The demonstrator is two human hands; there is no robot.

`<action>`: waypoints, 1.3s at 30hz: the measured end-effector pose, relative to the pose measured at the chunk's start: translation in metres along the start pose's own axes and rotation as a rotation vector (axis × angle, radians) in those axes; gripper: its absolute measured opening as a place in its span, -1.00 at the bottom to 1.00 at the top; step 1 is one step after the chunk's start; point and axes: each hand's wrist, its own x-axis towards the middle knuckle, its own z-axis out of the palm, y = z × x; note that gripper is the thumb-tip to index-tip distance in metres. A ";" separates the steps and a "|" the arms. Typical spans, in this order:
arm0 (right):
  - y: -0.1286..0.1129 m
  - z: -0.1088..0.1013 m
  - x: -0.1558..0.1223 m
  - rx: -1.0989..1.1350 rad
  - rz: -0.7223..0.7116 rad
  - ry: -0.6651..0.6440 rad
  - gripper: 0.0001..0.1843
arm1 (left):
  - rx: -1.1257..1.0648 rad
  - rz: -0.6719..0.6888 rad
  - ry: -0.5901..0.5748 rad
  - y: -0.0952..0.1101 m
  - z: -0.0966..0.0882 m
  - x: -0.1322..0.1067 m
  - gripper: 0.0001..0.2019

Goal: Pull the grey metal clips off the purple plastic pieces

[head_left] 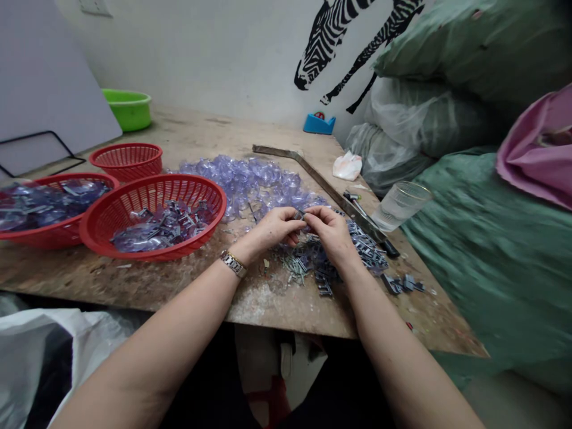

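The front edge of the worn brown wooden desk [277, 307] runs beneath both forearms to a corner at the right, where the side edge slants back alongside bulging green woven sacks [482, 256]. A strip of scuffed wood lies between the hands and the front edge, and more wood surface stretches behind the spread of translucent violet plastic pieces [250, 179]. Sideways room is tighter: a large round red plastic basket [156, 255] of mixed pieces stands to the left, while a long angled metal bar [319, 177] and a clear glass tumbler [395, 208] stand to the right, the tumbler near the side edge.

Over the desk, between the violet pieces and a heap of grey slotted plastic parts [366, 247], the left hand [281, 226] and right hand [329, 232] meet, the fingers of both pinching one small grey piece [300, 215] from opposite sides. It looks short and dark grey, like the heaped parts; its finer shape is mostly covered by the fingertips. Below the hands, thin pale pins [295, 268] lie scattered beside the heap.
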 end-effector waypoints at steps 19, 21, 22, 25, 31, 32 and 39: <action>0.000 -0.004 -0.001 -0.095 -0.118 0.043 -0.76 | -0.480 -0.049 0.057 -0.002 -0.012 0.001 -0.85; 0.000 -0.004 -0.001 -0.108 -0.122 0.044 -0.77 | -0.482 -0.062 0.023 -0.001 -0.012 0.000 -0.85; 0.000 -0.004 -0.001 -0.118 -0.123 0.044 -0.78 | -0.480 -0.067 0.008 -0.001 -0.012 0.000 -0.84; 0.000 -0.005 -0.001 -0.138 -0.139 0.043 -0.79 | -0.476 -0.073 -0.013 -0.001 -0.012 0.000 -0.84; 0.001 -0.004 -0.002 -0.167 -0.170 0.048 -0.82 | -0.456 -0.050 0.017 -0.001 -0.010 0.000 -0.83; 0.001 -0.005 -0.002 -0.166 -0.165 0.048 -0.81 | -0.448 -0.043 0.027 -0.002 -0.010 0.001 -0.84; -0.003 -0.005 -0.002 -0.093 -0.109 0.052 -0.75 | -0.422 -0.012 0.130 -0.002 -0.009 0.003 -0.83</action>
